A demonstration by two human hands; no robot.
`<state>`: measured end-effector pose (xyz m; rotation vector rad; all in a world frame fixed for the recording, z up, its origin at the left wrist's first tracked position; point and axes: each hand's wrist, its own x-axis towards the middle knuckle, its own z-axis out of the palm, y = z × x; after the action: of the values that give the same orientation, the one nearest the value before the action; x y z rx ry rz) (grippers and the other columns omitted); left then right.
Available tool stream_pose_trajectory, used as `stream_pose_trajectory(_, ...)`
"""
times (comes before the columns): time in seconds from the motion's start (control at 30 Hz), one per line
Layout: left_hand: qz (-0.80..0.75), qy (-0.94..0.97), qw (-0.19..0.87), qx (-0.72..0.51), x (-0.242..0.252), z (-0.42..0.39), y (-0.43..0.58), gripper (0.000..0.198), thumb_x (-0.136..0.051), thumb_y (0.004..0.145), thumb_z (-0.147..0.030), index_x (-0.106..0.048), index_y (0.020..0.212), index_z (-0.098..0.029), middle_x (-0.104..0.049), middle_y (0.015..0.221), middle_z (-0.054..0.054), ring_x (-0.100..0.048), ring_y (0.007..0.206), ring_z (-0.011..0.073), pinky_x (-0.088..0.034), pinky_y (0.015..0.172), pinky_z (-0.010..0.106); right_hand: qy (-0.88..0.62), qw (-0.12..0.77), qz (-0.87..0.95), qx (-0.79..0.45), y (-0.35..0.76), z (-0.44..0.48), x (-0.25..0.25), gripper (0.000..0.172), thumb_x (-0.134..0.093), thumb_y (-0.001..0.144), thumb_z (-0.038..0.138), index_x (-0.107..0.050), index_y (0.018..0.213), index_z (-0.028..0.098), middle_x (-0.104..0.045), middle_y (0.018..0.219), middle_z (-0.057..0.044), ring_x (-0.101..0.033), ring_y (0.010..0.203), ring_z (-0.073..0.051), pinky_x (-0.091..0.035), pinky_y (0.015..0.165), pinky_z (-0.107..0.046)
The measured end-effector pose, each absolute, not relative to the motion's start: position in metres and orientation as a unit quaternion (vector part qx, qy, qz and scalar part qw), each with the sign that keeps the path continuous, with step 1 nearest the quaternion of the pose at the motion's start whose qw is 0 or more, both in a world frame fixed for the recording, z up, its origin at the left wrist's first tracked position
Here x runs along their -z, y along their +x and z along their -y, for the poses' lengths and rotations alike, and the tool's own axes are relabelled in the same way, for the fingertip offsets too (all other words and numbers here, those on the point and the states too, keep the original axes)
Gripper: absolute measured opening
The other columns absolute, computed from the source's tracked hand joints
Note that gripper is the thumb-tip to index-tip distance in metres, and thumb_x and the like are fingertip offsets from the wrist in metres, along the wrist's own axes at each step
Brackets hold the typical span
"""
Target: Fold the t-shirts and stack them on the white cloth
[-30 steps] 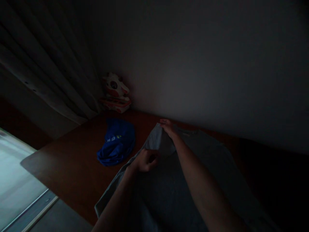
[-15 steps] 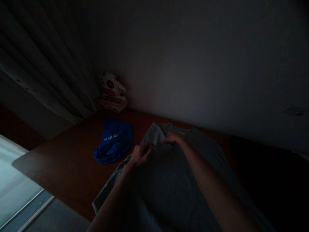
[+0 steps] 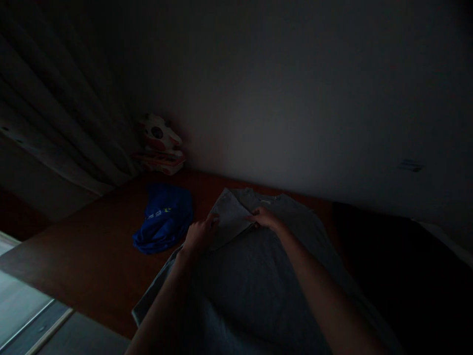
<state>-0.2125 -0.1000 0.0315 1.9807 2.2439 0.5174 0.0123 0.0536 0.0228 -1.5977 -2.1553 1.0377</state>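
Observation:
A grey T-shirt [image 3: 258, 286] lies spread on a reddish-brown table [image 3: 92, 261] in a dim room. Its left sleeve [image 3: 231, 217] is folded inward over the body. My left hand [image 3: 199, 235] rests on the sleeve's left fold edge, fingers curled against the cloth. My right hand [image 3: 266, 219] presses the sleeve's inner end near the collar, fingers closed on the fabric. Both forearms reach in from the bottom of the view.
A crumpled blue garment [image 3: 164, 219] with light lettering lies left of the shirt. A red and white toy figure [image 3: 158, 143] stands at the table's back corner by the wall. Curtains [image 3: 55, 113] hang at the left. The right side is very dark.
My right hand has drawn the sleeve end back from the far edge toward the shirt's middle. My left hand has shifted up along the fold. The view has drifted right.

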Motion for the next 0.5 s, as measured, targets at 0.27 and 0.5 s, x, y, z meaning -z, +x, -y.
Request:
stream_pose_trajectory(0.27,-0.726,0.665,0.073,-0.162,-0.031,0.098,-0.211,0.033,-0.049,0.101,-0.037,-0.061,0.13,-0.026,-0.08,0.101,0.004,-0.076,0.09,0.023,-0.054,0.079,0.03,-0.542,0.198,0.785,-0.225,0.031,-0.005,-0.023,0.037,-0.073,0.085,0.032,-0.064,0.119,0.02,-0.07,0.12,-0.016,-0.064,0.118,-0.03,-0.046,0.101,-0.039)
stream_pose_trajectory(0.5,-0.627,0.754,0.006,-0.197,-0.01,0.088,-0.213,0.036,-0.048,0.1,-0.036,-0.066,0.129,-0.024,-0.066,0.137,0.011,-0.059,0.13,0.027,-0.047,0.111,0.043,-0.461,0.207,0.853,-0.132,0.118,0.047,-0.025,0.025,-0.056,0.094,0.037,-0.068,0.113,0.024,-0.069,0.118,-0.011,-0.064,0.114,-0.027,-0.047,0.103,-0.04)
